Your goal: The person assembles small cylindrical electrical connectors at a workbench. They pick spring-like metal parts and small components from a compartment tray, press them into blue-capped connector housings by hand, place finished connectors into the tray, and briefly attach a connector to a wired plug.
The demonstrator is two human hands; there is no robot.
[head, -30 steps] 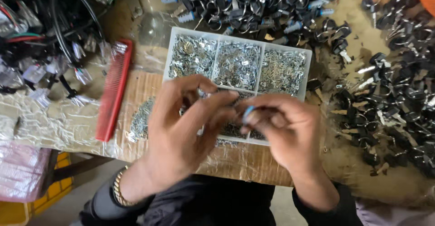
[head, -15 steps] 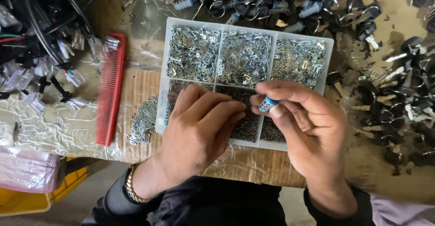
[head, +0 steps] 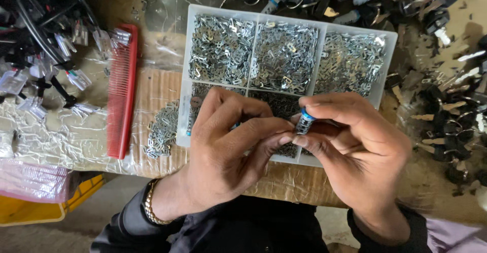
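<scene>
On the left of the cardboard-topped desk [head: 152, 88], a long red plastic comb [head: 122, 88] lies beside a loose heap of small silvery metal plates [head: 162, 129], just as it did half a second ago. Next to them stands the white plastic compartment tray [head: 188, 75] filled with more tiny metal pieces, its place in view barely changed. Over the tray's near row, the left hand [head: 223, 151] has its fingers [head: 258, 131] pinched toward the small cylindrical metal lock core with a blue end [head: 305, 122], touching its lower end; whether they grip anything of their own cannot be told. The right hand [head: 355, 151] clasps the lock core between thumb and forefinger, holding it nearly upright just above the tray's front edge, where a half-second earlier it sat a little higher and farther right between the same fingers. A dark pile of black-headed keys and lock parts [head: 446, 106] spreads along the desk's right side.
</scene>
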